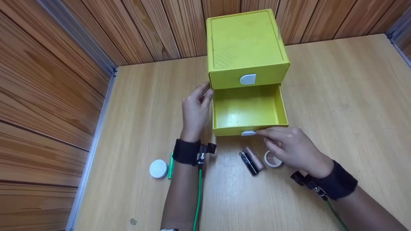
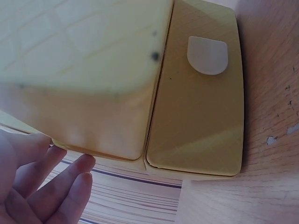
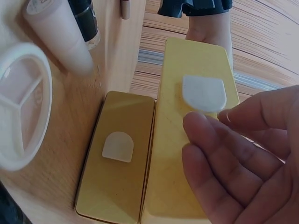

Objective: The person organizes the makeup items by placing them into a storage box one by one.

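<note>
A yellow drawer cabinet (image 1: 245, 41) stands at the back, with a drawer (image 1: 247, 110) pulled out below its top front. Nothing lies inside that drawer. My right hand (image 1: 289, 144) pinches at the edge of its white handle (image 1: 248, 132); in the right wrist view the fingertips (image 3: 198, 123) and thumb sit right at the handle. My left hand (image 1: 197, 112) rests its fingertips against the cabinet's left side, by the corner of the top front. In the left wrist view its fingers (image 2: 70, 179) are fairly straight along the yellow edge.
A lower drawer front (image 3: 114, 172) shows shut near the table. Before the cabinet lie a black tube (image 1: 249, 163), a pinkish tube (image 1: 255, 158) and a round three-part palette (image 1: 273, 159). A white round jar (image 1: 158, 168) and green stick (image 1: 170, 165) are beside my left forearm.
</note>
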`<state>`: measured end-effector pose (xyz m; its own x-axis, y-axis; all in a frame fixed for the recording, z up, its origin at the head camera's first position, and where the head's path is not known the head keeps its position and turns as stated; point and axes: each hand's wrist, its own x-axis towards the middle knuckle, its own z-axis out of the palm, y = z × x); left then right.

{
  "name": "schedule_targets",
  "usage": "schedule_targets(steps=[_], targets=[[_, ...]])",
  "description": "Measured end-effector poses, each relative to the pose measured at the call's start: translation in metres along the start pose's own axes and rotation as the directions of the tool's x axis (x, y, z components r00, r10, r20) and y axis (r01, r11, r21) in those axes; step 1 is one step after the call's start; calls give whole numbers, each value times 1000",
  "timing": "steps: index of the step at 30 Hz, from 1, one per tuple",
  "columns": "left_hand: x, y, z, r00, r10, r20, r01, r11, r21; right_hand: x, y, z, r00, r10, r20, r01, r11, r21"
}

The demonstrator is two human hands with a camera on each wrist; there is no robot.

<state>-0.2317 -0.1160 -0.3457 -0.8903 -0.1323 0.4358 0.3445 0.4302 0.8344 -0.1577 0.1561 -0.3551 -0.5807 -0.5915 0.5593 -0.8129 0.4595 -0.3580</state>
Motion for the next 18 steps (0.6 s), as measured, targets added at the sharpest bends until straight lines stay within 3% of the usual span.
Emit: schedule_targets(steps=[7, 18], targets=[[-1, 0, 0, 1000, -25, -1, 25, 1000, 1, -5, 3, -7, 1000, 10, 5, -10, 1000, -9], [0, 1, 0, 1000, -11, -4, 11, 1000, 5, -14, 9, -19, 999, 42, -22, -42, 999, -14]])
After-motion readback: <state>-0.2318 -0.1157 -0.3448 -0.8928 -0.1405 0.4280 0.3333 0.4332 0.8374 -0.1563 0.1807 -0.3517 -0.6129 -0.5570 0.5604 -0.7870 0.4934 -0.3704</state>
